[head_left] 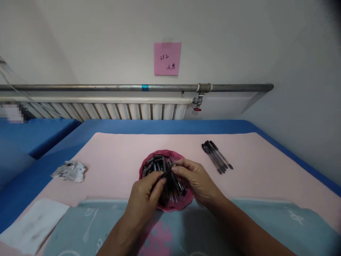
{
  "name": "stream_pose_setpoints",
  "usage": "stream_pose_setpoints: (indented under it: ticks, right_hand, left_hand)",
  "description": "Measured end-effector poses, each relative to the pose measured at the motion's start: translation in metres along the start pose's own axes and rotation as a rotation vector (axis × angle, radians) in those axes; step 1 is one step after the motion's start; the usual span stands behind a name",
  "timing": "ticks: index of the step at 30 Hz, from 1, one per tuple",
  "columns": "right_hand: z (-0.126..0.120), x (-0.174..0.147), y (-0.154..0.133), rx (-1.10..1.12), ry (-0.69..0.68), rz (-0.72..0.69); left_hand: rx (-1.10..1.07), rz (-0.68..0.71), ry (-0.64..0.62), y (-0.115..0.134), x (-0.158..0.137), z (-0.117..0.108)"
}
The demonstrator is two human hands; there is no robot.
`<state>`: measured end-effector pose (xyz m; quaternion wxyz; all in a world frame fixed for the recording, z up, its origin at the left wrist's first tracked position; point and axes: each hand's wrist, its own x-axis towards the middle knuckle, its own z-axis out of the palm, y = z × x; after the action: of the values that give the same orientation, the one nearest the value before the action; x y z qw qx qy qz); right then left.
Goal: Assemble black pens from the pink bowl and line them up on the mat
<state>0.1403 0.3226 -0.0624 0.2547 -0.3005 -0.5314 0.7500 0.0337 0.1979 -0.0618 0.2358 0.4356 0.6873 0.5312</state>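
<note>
Over a pink scalloped basket (186, 203), my left hand (145, 192) and my right hand (195, 179) are close together, thumbs and forefingers pinched. Between them is a small dark pen part (167, 173), perhaps a cap; the fingers cover much of it, and I cannot tell whether it is one piece or two. Inside the basket, black pen caps (149, 167) lie mostly at the left, with clear pen barrels (174, 195) at the middle and right. To the right, several capped black pens (215, 156) lie side by side on the pink table cover (119, 145).
A crumpled white tissue (70, 171) lies at the left, and a smudged white cloth (34, 225) nearer to me. A blue-grey patterned cloth (106, 213) covers the front edge. Behind the blue table edge (165, 126) stand a radiator (133, 111) and a pipe (106, 88).
</note>
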Motion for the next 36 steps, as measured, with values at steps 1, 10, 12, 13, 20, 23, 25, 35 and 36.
stream_pose_setpoints:
  ticks: [1,10,12,13,20,23,25,35,36]
  right_hand:
    - [0.001,0.000,0.000,-0.002,0.009,-0.005]
    - [0.008,-0.003,-0.003,-0.029,-0.023,-0.049]
    - [0.009,-0.005,-0.005,-0.104,-0.063,-0.087]
    - [0.009,-0.006,-0.005,-0.160,-0.081,-0.111]
    - [0.011,-0.009,0.012,-0.794,-0.350,-0.317]
    - [0.017,-0.011,0.013,-1.071,-0.477,-0.410]
    - [0.023,-0.013,0.013,-1.195,-0.536,-0.414]
    - [0.013,-0.003,0.014,-0.518,-0.222,-0.211]
    - [0.009,-0.001,0.012,-0.391,-0.173,-0.161]
  left_hand:
    - [0.060,0.054,0.026,-0.001,-0.001,0.000]
    - [0.126,0.117,0.136,-0.005,0.002,-0.009]
    - [0.094,0.046,0.205,-0.004,0.006,-0.015]
    - [0.084,-0.004,0.248,-0.004,0.008,-0.019]
    - [0.012,-0.171,0.329,-0.006,0.012,-0.029]
    - [-0.018,-0.148,0.298,-0.008,0.012,-0.025]
    - [-0.018,-0.128,0.282,-0.008,0.012,-0.023]
    - [-0.148,-0.166,0.178,-0.002,0.011,-0.019]
    - [-0.174,-0.175,0.171,-0.003,0.011,-0.018]
